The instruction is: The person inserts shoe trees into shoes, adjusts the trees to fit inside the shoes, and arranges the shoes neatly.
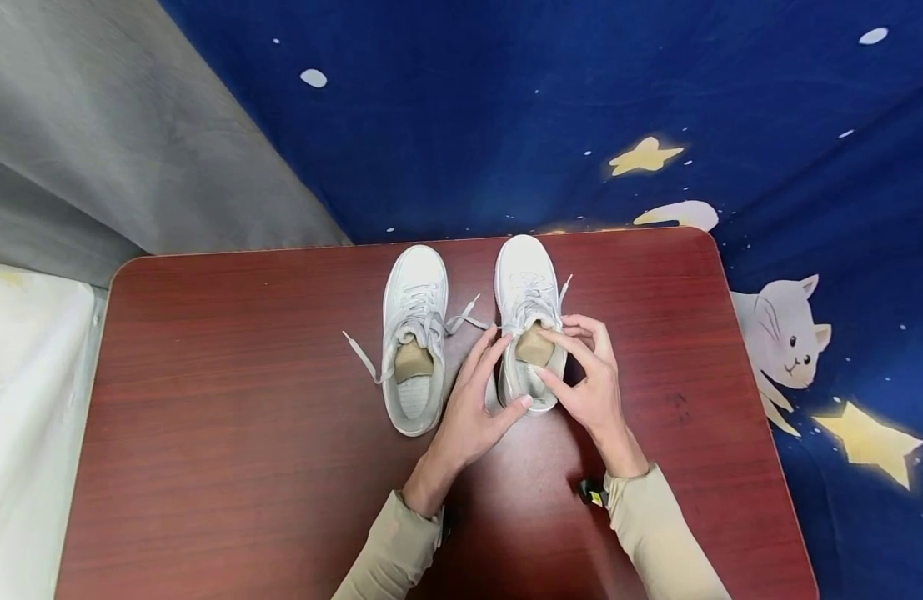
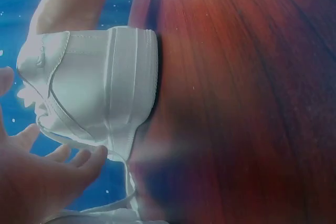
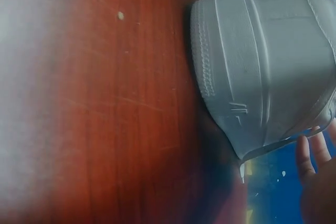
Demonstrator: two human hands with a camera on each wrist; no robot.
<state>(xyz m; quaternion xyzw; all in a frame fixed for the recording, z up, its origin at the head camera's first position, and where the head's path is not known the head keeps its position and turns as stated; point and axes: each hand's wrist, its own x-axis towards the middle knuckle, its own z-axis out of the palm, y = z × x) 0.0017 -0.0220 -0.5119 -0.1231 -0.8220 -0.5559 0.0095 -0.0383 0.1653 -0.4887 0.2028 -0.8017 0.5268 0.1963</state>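
A white sneaker (image 1: 523, 265) with loose grey laces stands upright on the table, its toe pointing away. On its left side, the left hand (image 1: 472, 412) rests fingertips near the collar, thumb at the heel. Over the opening, the right hand (image 1: 594, 379) spreads its thumb and index finger, with its other fingers along the shoe's right side. Inside the shoe shows a tan insert (image 1: 533, 347), close to the right index fingertip. Both wrist views show the sneaker's heel (image 2: 84, 85) from behind, with fingers beside it. A matching sneaker (image 1: 418, 279) stands to the left.
Beneath the shoes is a reddish-brown wooden table (image 1: 228, 400) with rounded far corners. Untied laces (image 1: 362, 357) from the left sneaker trail to both sides. A blue star-patterned curtain (image 1: 461, 117) hangs behind, and a grey curtain (image 1: 153, 125) at the left.
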